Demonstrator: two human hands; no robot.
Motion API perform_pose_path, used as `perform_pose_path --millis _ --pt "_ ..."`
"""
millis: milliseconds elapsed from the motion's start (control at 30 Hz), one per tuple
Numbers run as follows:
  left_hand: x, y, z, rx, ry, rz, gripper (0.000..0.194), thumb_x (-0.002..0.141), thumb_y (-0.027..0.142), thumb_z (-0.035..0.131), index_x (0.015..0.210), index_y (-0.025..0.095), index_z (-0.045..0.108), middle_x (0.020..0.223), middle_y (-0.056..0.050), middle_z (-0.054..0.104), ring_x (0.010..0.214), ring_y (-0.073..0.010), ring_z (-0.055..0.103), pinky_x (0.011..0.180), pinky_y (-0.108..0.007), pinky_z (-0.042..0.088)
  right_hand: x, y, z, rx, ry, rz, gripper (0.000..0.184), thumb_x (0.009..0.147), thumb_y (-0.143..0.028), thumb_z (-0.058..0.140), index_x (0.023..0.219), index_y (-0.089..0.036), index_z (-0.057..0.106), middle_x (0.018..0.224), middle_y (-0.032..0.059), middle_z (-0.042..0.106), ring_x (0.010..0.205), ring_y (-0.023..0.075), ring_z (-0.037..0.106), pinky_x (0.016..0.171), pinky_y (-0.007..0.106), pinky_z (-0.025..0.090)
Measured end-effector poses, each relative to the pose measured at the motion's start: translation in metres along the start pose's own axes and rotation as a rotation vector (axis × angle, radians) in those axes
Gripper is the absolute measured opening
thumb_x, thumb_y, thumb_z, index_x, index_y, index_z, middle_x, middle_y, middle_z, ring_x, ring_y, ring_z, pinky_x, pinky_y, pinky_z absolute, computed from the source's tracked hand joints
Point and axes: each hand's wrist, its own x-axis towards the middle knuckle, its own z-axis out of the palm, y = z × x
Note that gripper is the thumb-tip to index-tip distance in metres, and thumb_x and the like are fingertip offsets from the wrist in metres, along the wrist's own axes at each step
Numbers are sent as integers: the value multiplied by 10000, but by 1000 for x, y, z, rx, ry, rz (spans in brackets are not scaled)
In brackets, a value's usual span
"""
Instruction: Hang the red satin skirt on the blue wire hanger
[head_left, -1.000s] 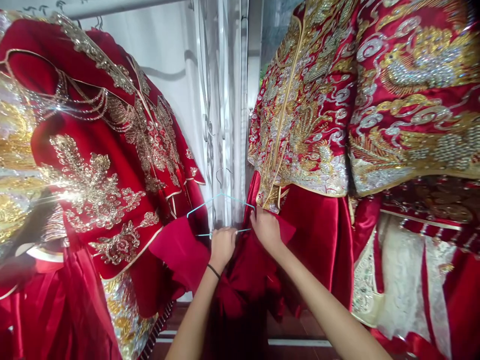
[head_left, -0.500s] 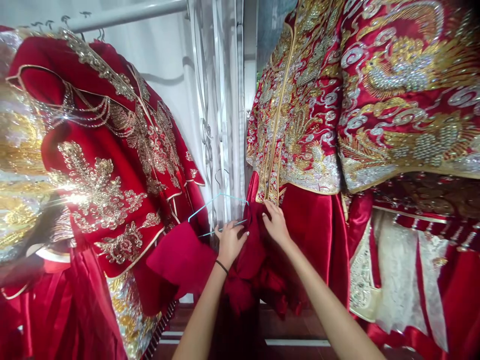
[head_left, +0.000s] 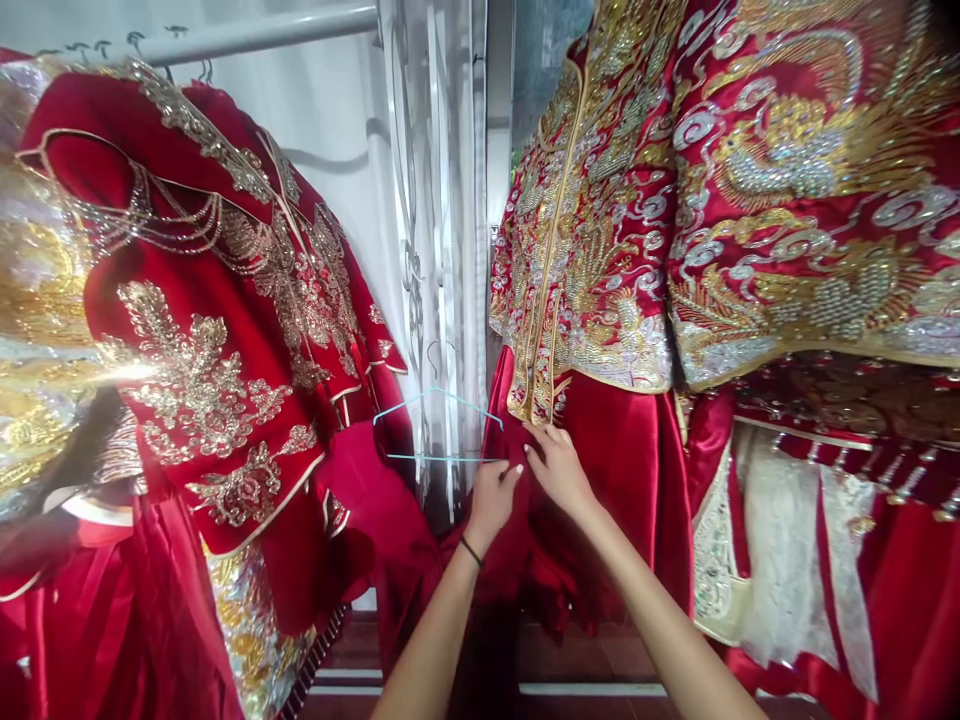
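A thin light-blue wire hanger hangs low in the gap between two racks of red embroidered gowns. My left hand, with a black band on the wrist, is closed on red satin cloth at the hanger's right end. My right hand pinches the same red cloth just beside it, below the hem of a gold-embroidered jacket. The cloth droops in folds beneath both hands.
A red gown with gold embroidery hangs at the left from a metal rail. More embroidered red gowns fill the right side. White curtain and a metal grille stand behind the gap. A dark floor shows at the bottom.
Both hands have shifted to the right along the hanger's bar, and the red cloth has moved right with them, away from the left gown's sleeve.
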Motion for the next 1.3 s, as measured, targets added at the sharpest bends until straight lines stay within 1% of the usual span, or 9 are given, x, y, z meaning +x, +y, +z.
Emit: perform_pose_path --millis 133,267,400,533,667,767,1000,1167,1300 --pt "4 -15 -18 -221 -174 -74 484 768 553 445 737 108 631 656 -38 620 634 -147 536 656 -291 429 -3 1 1 105 -15 37 418 838 -271 369 1224 -170 497 1153 100 551 1066 237 467 955 434 367" --pt "-6 -10 -53 -55 -142 -42 389 745 461 530 900 132 667 900 -85 686 844 -208 594 802 -330 438 0 7 1 131 -50 47 447 816 -250 378 1232 -136 493 1215 109 541 1120 224 460 987 415 348" --pt "-22 10 -119 300 98 9 383 815 419 430 987 158 651 1015 -87 673 898 -213 604 830 -329 447 3 11 -4 116 -9 92 421 797 -281 432 1185 -157 541 1190 106 569 1126 232 479 983 419 348" --pt "-14 22 -176 732 553 25 383 828 382 400 1022 132 616 1045 -120 635 978 -235 556 899 -364 407 16 -1 5 127 62 208 507 760 -424 509 1168 -125 544 1179 136 568 1110 255 494 963 409 361" --pt "4 14 -177 1082 653 -176 476 773 399 479 1115 73 536 1129 -195 562 1106 -318 464 929 -458 361 31 -27 26 -45 99 368 589 704 -534 545 1111 -108 557 1143 169 554 1093 332 458 891 457 381" --pt "6 3 -170 1206 639 -193 372 824 325 395 1072 88 540 1104 -180 577 1116 -309 462 928 -465 355 34 -36 37 -198 192 430 464 728 -455 546 1046 -118 565 1069 160 576 1029 339 474 843 459 389" --pt "-3 0 -206 1298 267 -105 365 867 267 318 1180 138 455 1058 -140 619 888 -238 610 746 -322 463 33 -15 29 -262 96 221 308 787 -308 491 1034 -147 579 1004 102 619 863 228 574 742 322 426" --pt "1 6 -210 1395 192 -180 325 855 261 329 1103 125 488 877 -136 659 780 -263 636 680 -342 473 33 -15 21 -315 2 212 333 833 -273 426 1113 -156 563 1061 102 619 855 222 602 673 297 440" --pt "9 7 -212 1260 218 -246 311 835 273 335 1016 135 547 846 -149 659 812 -290 630 718 -387 467 37 -21 10 -376 -47 261 295 841 -268 408 1025 -163 613 952 111 652 801 222 618 652 289 432"
